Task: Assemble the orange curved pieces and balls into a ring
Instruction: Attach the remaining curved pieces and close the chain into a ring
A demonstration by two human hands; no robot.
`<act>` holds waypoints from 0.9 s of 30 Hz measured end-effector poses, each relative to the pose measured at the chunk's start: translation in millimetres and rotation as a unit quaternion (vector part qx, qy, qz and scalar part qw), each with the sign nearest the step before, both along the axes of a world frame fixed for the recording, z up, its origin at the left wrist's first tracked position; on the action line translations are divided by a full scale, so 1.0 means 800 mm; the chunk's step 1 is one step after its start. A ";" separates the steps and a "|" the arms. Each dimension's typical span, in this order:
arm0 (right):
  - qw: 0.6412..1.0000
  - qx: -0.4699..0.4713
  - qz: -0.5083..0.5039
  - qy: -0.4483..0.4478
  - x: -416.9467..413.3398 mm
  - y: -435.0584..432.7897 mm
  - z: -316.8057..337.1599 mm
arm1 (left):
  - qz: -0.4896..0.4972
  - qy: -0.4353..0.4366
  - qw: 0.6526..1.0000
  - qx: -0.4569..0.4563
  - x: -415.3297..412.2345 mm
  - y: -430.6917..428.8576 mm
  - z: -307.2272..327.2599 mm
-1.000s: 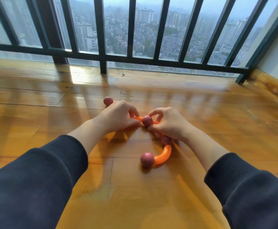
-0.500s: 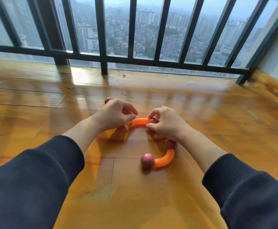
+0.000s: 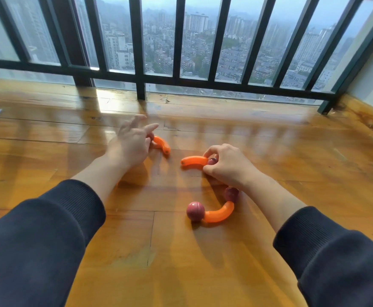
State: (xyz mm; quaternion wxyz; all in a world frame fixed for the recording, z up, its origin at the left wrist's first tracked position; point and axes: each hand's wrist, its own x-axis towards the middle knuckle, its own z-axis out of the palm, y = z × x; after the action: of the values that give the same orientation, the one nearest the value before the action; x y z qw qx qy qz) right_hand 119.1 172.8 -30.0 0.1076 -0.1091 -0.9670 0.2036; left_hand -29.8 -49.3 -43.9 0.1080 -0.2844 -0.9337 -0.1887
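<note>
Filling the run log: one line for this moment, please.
left hand: open, over far piece | right hand: pinching middle piece at ball | near piece: on floor | ring: unjoined

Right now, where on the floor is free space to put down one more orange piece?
Free: the floor between the two sleeves, near side of the ball-ended curve, and the planks right of the right hand. Crowded: the gap between the left hand, its orange piece and the piece pinched by the right hand.
</note>
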 end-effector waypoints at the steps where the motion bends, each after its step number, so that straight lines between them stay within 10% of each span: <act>1: 1.000 -0.003 -0.001 0.001 0.000 0.000 0.000 | -0.012 0.005 1.000 -0.018 0.000 0.000 -0.001; 27: 1.000 0.009 -0.004 0.007 0.000 -0.001 -0.001 | -0.013 0.059 0.996 -0.060 0.031 0.016 0.017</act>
State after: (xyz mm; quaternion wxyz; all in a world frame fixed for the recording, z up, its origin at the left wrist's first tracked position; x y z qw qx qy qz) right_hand 119.1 171.8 -31.0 0.1164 -0.1110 -0.9676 0.1948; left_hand -4.8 -36.3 -30.3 0.1436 -0.3135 -0.9314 -0.1169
